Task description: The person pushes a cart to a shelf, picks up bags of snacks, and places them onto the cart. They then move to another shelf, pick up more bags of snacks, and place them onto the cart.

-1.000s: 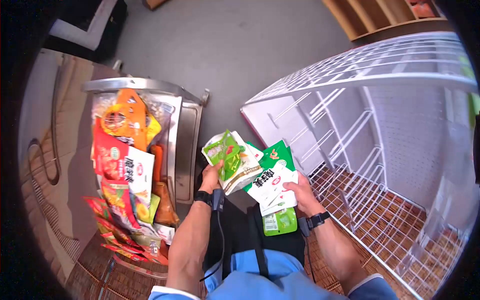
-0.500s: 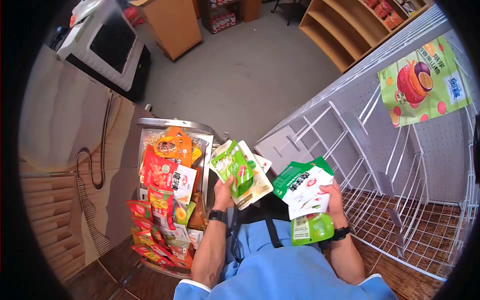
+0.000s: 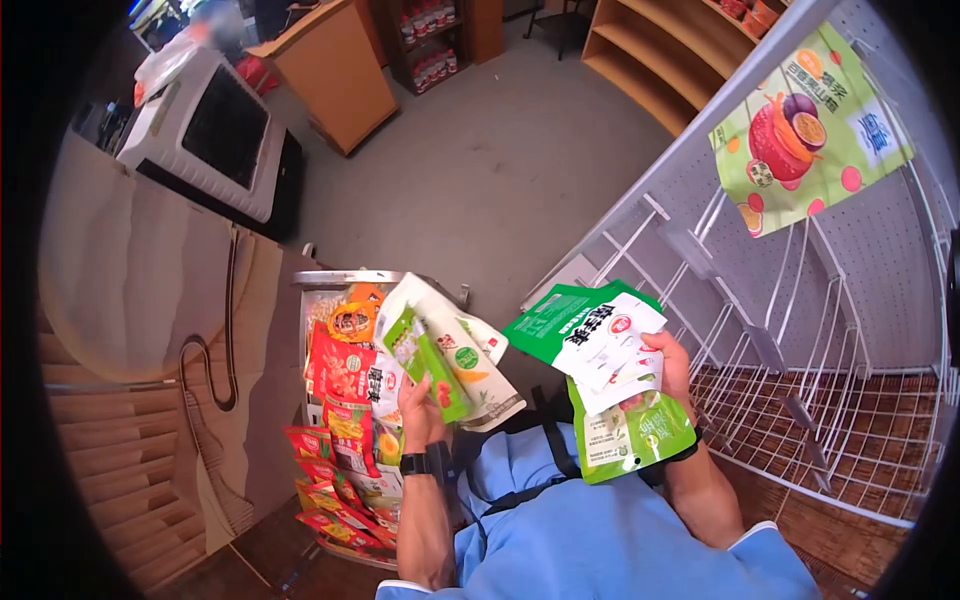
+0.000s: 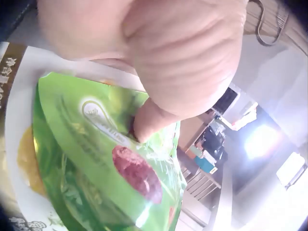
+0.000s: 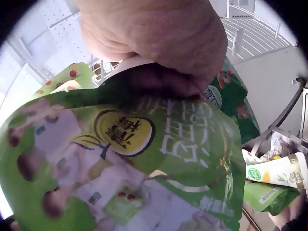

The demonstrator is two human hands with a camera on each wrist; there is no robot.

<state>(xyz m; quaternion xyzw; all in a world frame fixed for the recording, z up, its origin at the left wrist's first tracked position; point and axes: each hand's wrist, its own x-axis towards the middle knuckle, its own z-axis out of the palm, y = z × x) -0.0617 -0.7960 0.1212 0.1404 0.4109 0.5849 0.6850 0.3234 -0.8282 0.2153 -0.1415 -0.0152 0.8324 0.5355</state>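
Observation:
In the head view the left hand (image 3: 422, 412) pinches a small green pouch (image 3: 428, 366) together with a larger white pouch (image 3: 476, 372) under it. The left wrist view shows the thumb pressed on the green pouch (image 4: 96, 144). My right hand (image 3: 672, 372) grips a fanned stack: dark green packets (image 3: 548, 322), white packets with black characters (image 3: 612, 350) and a light green pouch (image 3: 632, 436) lowest. That light green pouch (image 5: 130, 154) fills much of the right wrist view; its hand's fingers are partly hidden behind it.
A metal cart (image 3: 350, 277) full of red and orange snack packets (image 3: 345, 360) stands at the left. On the right is a white wire rack (image 3: 800, 470) with a green fruit-print packet (image 3: 800, 140) near its top. Wooden shelves (image 3: 650, 55) and a white machine (image 3: 205, 140) stand farther back.
The view has swung, bringing the fruit-print packet and back of the room into sight. The left hand's pouches have moved nearer the cart's packets; the right hand's light green pouch shows more fully.

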